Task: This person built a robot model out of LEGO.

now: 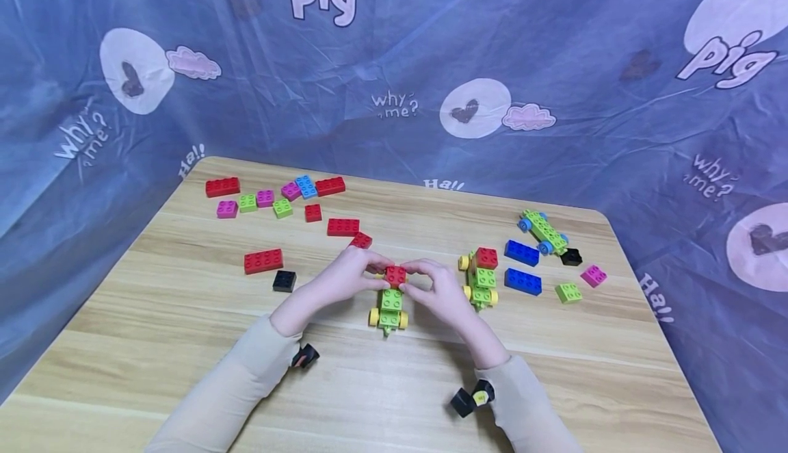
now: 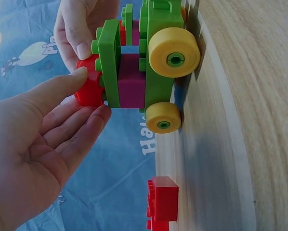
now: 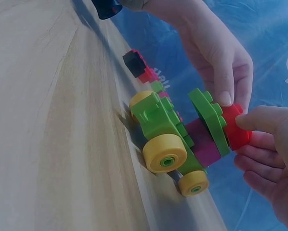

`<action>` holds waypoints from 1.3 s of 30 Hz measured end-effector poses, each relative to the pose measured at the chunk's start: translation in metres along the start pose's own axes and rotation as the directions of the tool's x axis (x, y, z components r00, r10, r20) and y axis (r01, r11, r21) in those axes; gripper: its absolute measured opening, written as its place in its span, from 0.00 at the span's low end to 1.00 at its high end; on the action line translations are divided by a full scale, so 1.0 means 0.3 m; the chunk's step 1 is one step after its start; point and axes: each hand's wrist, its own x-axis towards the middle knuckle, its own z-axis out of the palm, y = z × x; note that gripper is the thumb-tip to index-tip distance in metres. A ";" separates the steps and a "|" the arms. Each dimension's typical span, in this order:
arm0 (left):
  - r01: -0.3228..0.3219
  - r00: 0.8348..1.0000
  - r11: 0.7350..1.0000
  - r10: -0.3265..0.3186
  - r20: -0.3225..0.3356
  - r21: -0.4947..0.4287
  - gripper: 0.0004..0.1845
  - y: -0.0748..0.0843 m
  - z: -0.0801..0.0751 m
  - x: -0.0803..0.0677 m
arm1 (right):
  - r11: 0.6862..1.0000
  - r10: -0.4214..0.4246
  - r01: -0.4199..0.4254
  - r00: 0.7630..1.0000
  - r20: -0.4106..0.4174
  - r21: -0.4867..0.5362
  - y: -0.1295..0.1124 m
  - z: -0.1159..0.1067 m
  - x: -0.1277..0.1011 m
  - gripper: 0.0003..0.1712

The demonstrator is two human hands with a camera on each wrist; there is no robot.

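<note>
A small green car [image 1: 388,308] with yellow wheels [image 2: 174,52] stands on the wooden table [image 1: 185,316]. It has a purple layer and a green plate on top. A red brick [image 1: 395,275] sits on that plate. My left hand [image 1: 377,269] pinches the red brick [image 2: 88,91] from the left between thumb and fingers. From the right, my right hand [image 1: 416,280] pinches the same red brick [image 3: 238,129], thumb above and fingers below. In the right wrist view, a left-hand fingertip [image 3: 225,98] presses on the plate's edge beside the brick.
A second green car [image 1: 481,278] with a red top stands just right of my hands. Beyond it lie two blue bricks [image 1: 522,253], a green chassis with blue wheels [image 1: 543,231] and small loose bricks. Red bricks [image 1: 263,261], a black brick [image 1: 284,280] and several coloured ones lie left and behind.
</note>
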 end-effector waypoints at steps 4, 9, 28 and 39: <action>-0.001 1.000 1.000 0.001 -0.002 0.001 0.20 -0.002 0.002 0.001 | 1.000 -0.011 0.011 1.000 -0.002 -0.006 0.000 -0.001 0.001 0.17; -0.009 1.000 1.000 0.009 -0.015 0.004 0.19 -0.003 0.004 -0.001 | 1.000 -0.009 0.009 1.000 -0.004 -0.008 -0.003 -0.003 0.001 0.17; -0.010 1.000 1.000 0.010 -0.017 0.017 0.22 -0.008 0.005 -0.007 | 1.000 0.022 -0.022 0.999 0.024 0.001 0.003 -0.003 -0.002 0.21; 0.063 0.997 0.998 -0.063 0.050 -0.006 0.40 -0.012 -0.008 -0.015 | 0.998 0.053 -0.054 0.997 0.049 0.014 0.000 0.003 0.014 0.24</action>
